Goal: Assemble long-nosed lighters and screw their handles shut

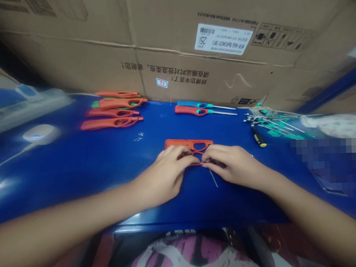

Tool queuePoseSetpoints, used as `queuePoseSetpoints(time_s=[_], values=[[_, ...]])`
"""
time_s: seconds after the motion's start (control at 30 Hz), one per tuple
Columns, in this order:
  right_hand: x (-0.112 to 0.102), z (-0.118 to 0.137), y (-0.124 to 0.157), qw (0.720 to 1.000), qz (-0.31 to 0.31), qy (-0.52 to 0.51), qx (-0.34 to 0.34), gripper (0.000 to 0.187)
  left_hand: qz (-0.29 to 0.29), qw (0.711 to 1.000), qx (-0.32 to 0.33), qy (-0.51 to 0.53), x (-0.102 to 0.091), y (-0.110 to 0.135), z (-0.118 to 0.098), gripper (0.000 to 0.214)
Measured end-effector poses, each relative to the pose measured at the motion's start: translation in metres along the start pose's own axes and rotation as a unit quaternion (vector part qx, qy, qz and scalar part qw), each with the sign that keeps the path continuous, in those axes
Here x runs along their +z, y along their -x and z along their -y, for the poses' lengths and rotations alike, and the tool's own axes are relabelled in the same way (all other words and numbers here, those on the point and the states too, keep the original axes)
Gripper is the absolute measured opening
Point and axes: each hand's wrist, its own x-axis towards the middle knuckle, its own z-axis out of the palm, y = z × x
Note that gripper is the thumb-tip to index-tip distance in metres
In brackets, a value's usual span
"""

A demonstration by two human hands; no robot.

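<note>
Blue and glossy, the table (80, 168) fills the middle of the frame, with patterned pink and white cloth showing below its near edge at the bottom centre; both forearms reach in from the lower corners and meet just below the centre; the left hand (167, 171) and the right hand (234, 164) have their fingertips pinched together on the near edge of an orange lighter shell (188, 144), which lies flat on the table just beyond the knuckles; a thin metal rod (214, 179) lies on the table just under the right hand; farther back, at left of centre, sits a stack of orange shells (114, 111); right of centre lie two finished lighters (204, 108), one blue and one orange, side by side; at the right edge is a heap of metal nozzle parts (272, 122) with a small screwdriver (258, 137) beside it; a white device (39, 133) glows at far left; a cardboard box (175, 44) closes the whole upper frame.
</note>
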Motion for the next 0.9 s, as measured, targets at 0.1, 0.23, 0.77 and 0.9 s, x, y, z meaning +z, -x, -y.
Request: queuePoseSetpoints(time_s=[0.1,0.23,0.77,0.9], values=[[0.0001,0.0004,0.0,1.0,0.003,0.006,-0.013,0.01,-0.005,1.0,-0.001,0.004,0.0008,-0.0007,-0.0001,0.047],[-0.0006,0.001,-0.0003,1.0,0.004,0.006,-0.006,0.009,-0.008,1.0,-0.003,0.012,0.0015,-0.0004,0.0002,0.045],[-0.0001,0.0023,-0.0005,0.999,-0.015,0.001,0.032,0.005,-0.006,1.0,-0.008,0.007,0.0047,0.0001,0.0036,0.046],[0.0003,0.0018,0.0007,1.0,-0.016,0.027,0.002,0.009,-0.006,1.0,-0.01,0.01,0.0046,-0.0007,0.0036,0.046]])
